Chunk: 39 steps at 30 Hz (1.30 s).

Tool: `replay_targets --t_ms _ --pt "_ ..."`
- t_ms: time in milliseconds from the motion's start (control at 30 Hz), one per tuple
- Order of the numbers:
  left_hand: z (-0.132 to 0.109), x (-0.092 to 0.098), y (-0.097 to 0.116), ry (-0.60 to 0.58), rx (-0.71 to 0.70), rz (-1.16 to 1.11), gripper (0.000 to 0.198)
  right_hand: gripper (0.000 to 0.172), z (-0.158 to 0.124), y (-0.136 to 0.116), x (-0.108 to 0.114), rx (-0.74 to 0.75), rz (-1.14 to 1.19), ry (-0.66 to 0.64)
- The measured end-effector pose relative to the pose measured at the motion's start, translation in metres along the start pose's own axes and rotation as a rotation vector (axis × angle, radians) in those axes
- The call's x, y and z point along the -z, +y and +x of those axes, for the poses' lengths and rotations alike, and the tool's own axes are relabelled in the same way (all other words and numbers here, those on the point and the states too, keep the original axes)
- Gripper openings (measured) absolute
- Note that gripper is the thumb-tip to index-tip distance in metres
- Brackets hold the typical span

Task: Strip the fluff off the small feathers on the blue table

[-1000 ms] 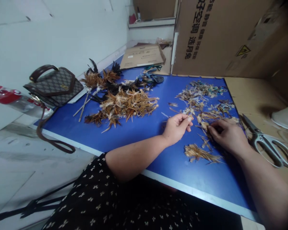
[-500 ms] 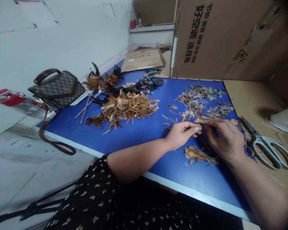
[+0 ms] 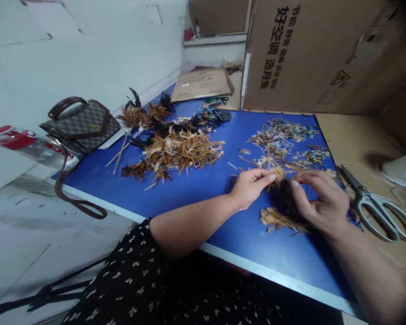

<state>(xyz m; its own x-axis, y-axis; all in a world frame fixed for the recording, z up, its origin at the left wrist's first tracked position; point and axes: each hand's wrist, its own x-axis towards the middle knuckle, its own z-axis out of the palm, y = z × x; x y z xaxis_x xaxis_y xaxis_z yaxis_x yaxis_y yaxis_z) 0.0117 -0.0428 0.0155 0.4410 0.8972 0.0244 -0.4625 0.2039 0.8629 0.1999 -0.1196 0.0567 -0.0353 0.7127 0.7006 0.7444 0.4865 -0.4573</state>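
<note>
L hand (image 3: 248,189) and R hand (image 3: 321,203) are meeting over the blue worktop (image 3: 203,189), near its front-right part. Both are pinching a small tuft (image 3: 279,177) of brown feathers between them: L fingers closed on its pale upper end, R thumb and forefinger closed on the dark lower part. Tuft is hanging just above the worktop, not lying on it.

Right below the hands a small feather bundle (image 3: 280,220) is lying flat, close to the front edge. Behind the hands, loose scraps (image 3: 284,142) w/ some teal bits are spreading toward the far-right corner.

Left of centre, a big feather pile (image 3: 181,151), orange-brown, w/ dark ones and thin sticks at its far side. Well apart from hands.

Scissors (image 3: 380,210) are lying on the tan surface just right of R hand, not touching it.

Far left: handbag (image 3: 81,124) at worktop edge, strap hanging off; bottle (image 3: 30,146) w/ red label beside it. Big cardboard box (image 3: 311,54) is standing at the back.
</note>
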Motion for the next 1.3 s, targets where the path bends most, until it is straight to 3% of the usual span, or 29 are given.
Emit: replay_targets --t_ms 100,200,267,467,667,933,1067,1300 --pt "-0.001 0.001 -0.002 -0.035 -0.010 0.032 0.043 0.016 -0.003 0.005 -0.001 -0.218 0.022 0.055" --pt "-0.004 0.001 0.000 -0.112 -0.030 0.096 0.044 0.037 -0.003 0.011 -0.004 -0.438 0.161 -0.032" --pt "-0.006 0.000 0.002 -0.158 -0.029 0.137 0.044 0.044 -0.002 0.013 -0.006 -0.504 0.202 -0.105" --pt "-0.006 0.000 0.004 -0.157 -0.032 0.128 0.048 0.048 0.004 0.008 -0.003 -0.450 0.228 -0.111" --pt "-0.004 0.002 0.002 -0.209 0.049 0.093 0.051 0.038 0.002 0.003 -0.001 -0.479 0.373 -0.259" --pt "-0.005 -0.001 0.004 -0.141 0.077 -0.006 0.057 0.047 -0.002 0.011 -0.003 -0.596 0.360 -0.060" --pt "-0.004 -0.002 0.002 -0.052 0.107 0.083 0.049 0.047 -0.001 0.009 -0.007 -0.595 0.360 -0.071" --pt "-0.004 -0.003 0.001 -0.044 0.127 0.084 0.043 0.037 0.000 0.006 -0.012 -0.585 0.441 -0.127"
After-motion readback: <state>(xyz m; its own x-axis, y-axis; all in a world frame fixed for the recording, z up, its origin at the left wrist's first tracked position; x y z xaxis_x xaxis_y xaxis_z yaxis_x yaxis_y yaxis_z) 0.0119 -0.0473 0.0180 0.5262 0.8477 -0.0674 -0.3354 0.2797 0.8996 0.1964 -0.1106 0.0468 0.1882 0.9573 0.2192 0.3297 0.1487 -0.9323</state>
